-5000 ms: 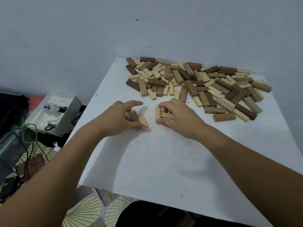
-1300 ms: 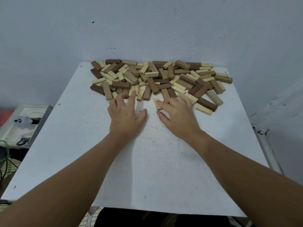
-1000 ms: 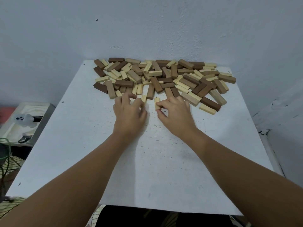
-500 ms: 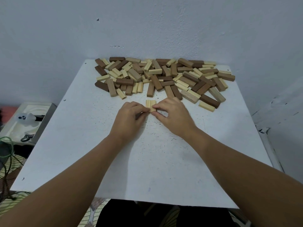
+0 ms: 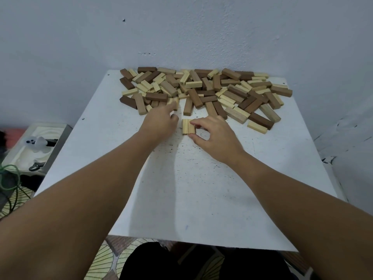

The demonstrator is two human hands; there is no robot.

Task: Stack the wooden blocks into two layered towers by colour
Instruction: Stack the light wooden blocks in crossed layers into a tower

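Several dark brown, mid brown and pale wooden blocks lie in a loose pile (image 5: 203, 91) along the far edge of the white table (image 5: 181, 188). Two pale blocks (image 5: 187, 126) lie side by side on the table just in front of the pile. My right hand (image 5: 216, 135) pinches this pair lengthwise, index finger on the far end and thumb on the near end. My left hand (image 5: 161, 122) reaches forward, its fingertips at some pale blocks (image 5: 174, 102) on the pile's near edge; I see nothing held in it.
A wall stands right behind the pile. Left of the table, lower down, sit a white tray with a small ghost figure (image 5: 38, 142) and a green cable (image 5: 8, 178). The table's right edge lies close to a wall corner.
My left hand has let go of the pale pair and moved up and left to the pile's edge. My right hand stays on the two pale blocks, which now lie together.
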